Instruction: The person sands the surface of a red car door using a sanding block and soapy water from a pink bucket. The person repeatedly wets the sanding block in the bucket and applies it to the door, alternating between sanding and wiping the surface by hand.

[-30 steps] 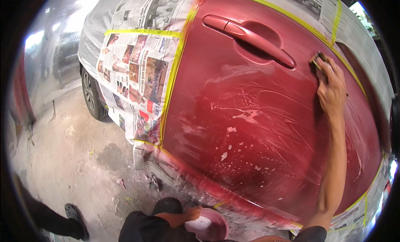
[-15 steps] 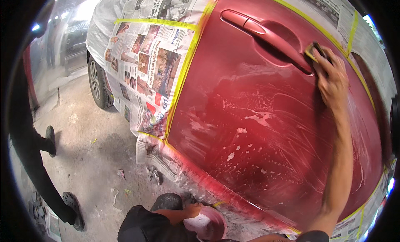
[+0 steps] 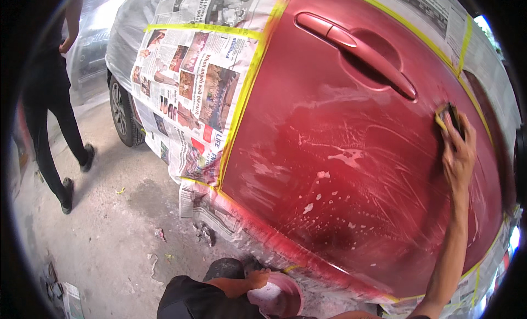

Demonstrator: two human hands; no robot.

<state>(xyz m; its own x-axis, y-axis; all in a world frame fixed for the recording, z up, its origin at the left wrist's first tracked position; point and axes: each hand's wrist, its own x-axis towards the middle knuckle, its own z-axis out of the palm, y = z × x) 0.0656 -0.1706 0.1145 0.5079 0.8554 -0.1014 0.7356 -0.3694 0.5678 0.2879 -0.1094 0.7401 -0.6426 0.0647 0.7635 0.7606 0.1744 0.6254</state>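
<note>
A red car door (image 3: 329, 127) fills the middle and right, its surface wet with pale streaks and whitish droplets. Against it, below and right of the door handle (image 3: 379, 69), my right hand (image 3: 460, 151) presses a small dark sanding block (image 3: 441, 120) with a yellowish edge. The fingers are closed around the block. At the bottom, near my knee, my left hand (image 3: 257, 280) grips the rim of a pinkish-red bucket (image 3: 298, 297) holding cloudy whitish liquid. Part of that hand's fingers is hidden.
Newspaper (image 3: 186, 83) and yellow masking tape (image 3: 241, 108) border the door. A wheel (image 3: 123, 113) stands beyond at the left. Another person in dark trousers (image 3: 60, 121) is on the concrete floor (image 3: 126, 231), where paper scraps (image 3: 204, 234) lie.
My right hand has moved down and right with the sanding block, away from the handle's end. My left hand stays at the bucket. The other person has moved farther back at left.
</note>
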